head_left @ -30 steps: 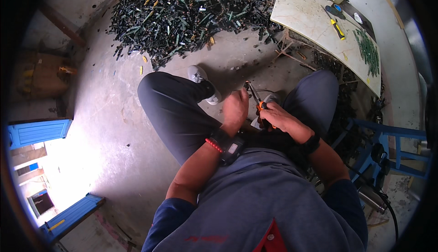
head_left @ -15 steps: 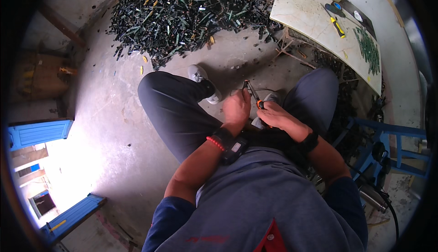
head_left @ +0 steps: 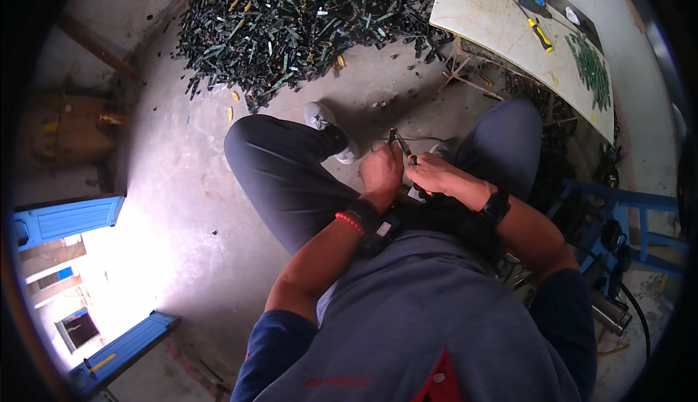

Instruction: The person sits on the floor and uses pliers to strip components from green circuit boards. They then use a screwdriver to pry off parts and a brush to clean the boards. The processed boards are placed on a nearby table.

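Observation:
Between my knees, my right hand [head_left: 436, 174] is closed around the orange-and-black handles of a pair of pliers [head_left: 404, 146]. The dark jaws of the pliers point away from me, up beside the thumb of my left hand [head_left: 382, 168]. My left hand is closed too, its fingers curled together at the jaws. What it pinches is too small and too dark to make out. The two hands are close together, low over the floor.
A large heap of dark strip-like pieces [head_left: 291, 27] covers the floor ahead. At right, a pale board [head_left: 487, 20] bears a yellow-handled screwdriver [head_left: 539, 35] and a pile of green strips [head_left: 590, 73]. A blue stool [head_left: 643, 231] and a metal cylinder [head_left: 609, 312] are by my right elbow.
The right hand with the pliers has shifted slightly toward the left hand, and the handles look closer together. The whole view has tilted a little.

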The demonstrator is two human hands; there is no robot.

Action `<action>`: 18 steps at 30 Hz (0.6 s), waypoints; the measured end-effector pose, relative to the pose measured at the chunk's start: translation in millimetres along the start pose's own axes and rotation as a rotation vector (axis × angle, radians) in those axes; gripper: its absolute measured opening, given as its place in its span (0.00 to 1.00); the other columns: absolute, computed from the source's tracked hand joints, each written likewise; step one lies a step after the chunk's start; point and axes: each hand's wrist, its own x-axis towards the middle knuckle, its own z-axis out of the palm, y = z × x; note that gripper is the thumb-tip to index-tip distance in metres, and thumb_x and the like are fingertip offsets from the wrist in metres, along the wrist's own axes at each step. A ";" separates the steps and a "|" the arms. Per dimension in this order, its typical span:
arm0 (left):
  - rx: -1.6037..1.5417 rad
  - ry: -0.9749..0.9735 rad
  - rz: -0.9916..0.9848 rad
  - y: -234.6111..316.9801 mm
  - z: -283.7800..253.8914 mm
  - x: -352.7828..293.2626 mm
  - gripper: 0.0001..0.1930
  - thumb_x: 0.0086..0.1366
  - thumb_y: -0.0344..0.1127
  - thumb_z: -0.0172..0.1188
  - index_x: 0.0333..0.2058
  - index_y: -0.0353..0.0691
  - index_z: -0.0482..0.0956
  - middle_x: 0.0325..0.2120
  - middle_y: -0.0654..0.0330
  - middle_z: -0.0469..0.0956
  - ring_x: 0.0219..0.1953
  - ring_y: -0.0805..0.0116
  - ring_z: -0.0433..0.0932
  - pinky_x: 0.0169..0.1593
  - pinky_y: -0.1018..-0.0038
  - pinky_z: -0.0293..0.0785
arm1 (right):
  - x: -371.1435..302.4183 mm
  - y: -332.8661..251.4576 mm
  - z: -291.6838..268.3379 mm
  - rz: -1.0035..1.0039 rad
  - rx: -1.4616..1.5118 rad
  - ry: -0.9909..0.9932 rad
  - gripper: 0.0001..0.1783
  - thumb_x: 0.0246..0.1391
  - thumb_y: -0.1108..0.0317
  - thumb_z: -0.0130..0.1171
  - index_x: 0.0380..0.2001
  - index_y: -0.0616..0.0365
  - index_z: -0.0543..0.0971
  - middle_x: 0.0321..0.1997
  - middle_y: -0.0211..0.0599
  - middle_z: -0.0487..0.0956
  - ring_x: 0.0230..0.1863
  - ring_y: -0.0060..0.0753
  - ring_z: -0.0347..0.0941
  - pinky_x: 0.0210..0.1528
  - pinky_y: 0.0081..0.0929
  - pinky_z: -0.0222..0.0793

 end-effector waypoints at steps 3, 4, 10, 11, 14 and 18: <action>0.016 -0.007 -0.018 -0.6 -0.4 0.1 0.20 0.66 0.45 0.45 0.23 0.36 0.74 0.18 0.43 0.76 0.23 0.44 0.77 0.29 0.53 0.73 | -4.7 -12.2 -5.6 0.135 0.062 0.025 0.17 0.51 0.64 0.41 0.26 0.66 0.75 0.27 0.56 0.76 0.30 0.52 0.75 0.34 0.43 0.67; 0.019 -0.006 -0.029 -0.5 -1.4 -0.1 0.20 0.66 0.45 0.44 0.23 0.36 0.74 0.18 0.43 0.76 0.23 0.44 0.77 0.29 0.53 0.73 | -4.6 -10.7 -5.1 0.092 0.060 0.026 0.16 0.50 0.64 0.42 0.26 0.66 0.75 0.26 0.56 0.75 0.29 0.50 0.75 0.33 0.42 0.68; -0.063 -0.003 -0.097 2.6 -3.1 3.8 0.22 0.66 0.44 0.43 0.23 0.33 0.75 0.20 0.41 0.76 0.26 0.42 0.77 0.31 0.53 0.72 | 11.2 20.5 11.9 0.087 0.666 0.062 0.13 0.47 0.66 0.44 0.21 0.65 0.74 0.20 0.48 0.75 0.20 0.39 0.74 0.22 0.34 0.67; -0.086 0.002 -0.117 2.8 -5.7 4.5 0.22 0.66 0.44 0.43 0.23 0.32 0.76 0.20 0.41 0.76 0.27 0.41 0.77 0.32 0.53 0.72 | 11.8 18.4 11.4 0.134 0.809 0.046 0.13 0.46 0.66 0.44 0.21 0.64 0.74 0.20 0.46 0.75 0.18 0.37 0.73 0.20 0.32 0.66; -0.280 0.026 -0.162 -6.2 2.2 5.7 0.22 0.66 0.44 0.43 0.25 0.32 0.76 0.22 0.41 0.75 0.29 0.38 0.75 0.32 0.52 0.70 | 8.0 14.7 6.1 0.157 1.040 -0.041 0.13 0.45 0.66 0.45 0.23 0.64 0.75 0.18 0.42 0.76 0.16 0.34 0.72 0.18 0.28 0.65; -0.539 0.012 -0.173 -11.7 -0.6 12.3 0.22 0.67 0.44 0.42 0.24 0.31 0.74 0.20 0.44 0.74 0.25 0.43 0.73 0.30 0.56 0.69 | 1.8 17.7 -2.0 0.060 1.170 -0.154 0.14 0.44 0.66 0.45 0.28 0.64 0.75 0.20 0.40 0.76 0.17 0.32 0.73 0.17 0.21 0.63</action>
